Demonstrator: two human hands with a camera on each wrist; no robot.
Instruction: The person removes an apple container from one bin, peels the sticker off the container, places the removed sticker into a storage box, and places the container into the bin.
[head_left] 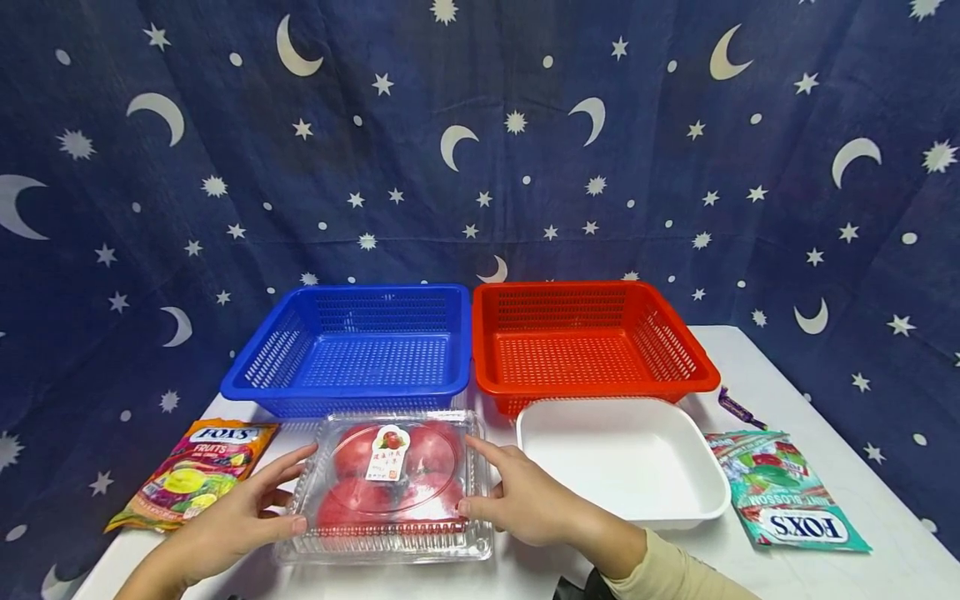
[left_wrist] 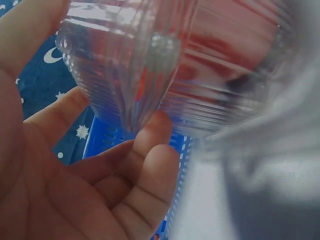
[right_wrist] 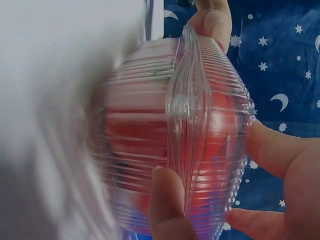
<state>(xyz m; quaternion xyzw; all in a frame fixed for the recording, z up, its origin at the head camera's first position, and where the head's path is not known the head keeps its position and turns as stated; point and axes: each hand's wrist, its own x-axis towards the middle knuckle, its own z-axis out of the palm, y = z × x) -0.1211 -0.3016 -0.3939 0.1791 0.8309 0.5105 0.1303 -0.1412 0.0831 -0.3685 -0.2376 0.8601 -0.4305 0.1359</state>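
A clear plastic box (head_left: 390,492) with several red fruits and a white label lies on the white table at front centre. My left hand (head_left: 232,521) is at its left side, fingertips at the lid's edge. On the box's right side, my right hand (head_left: 525,496) has its thumb and index finger against the plastic. The left wrist view shows fingers of the left hand (left_wrist: 100,175) touching the ribbed side of the box (left_wrist: 170,60). In the right wrist view, the right hand (right_wrist: 280,190) touches the box's rim and lid (right_wrist: 175,125).
Behind the box stand a blue basket (head_left: 345,392) and a red basket (head_left: 600,387). A white tray (head_left: 622,458) is at the right. An orange candy bag (head_left: 191,475) lies left, a green candy bag (head_left: 787,492) and a purple wrapped sweet (head_left: 738,408) far right.
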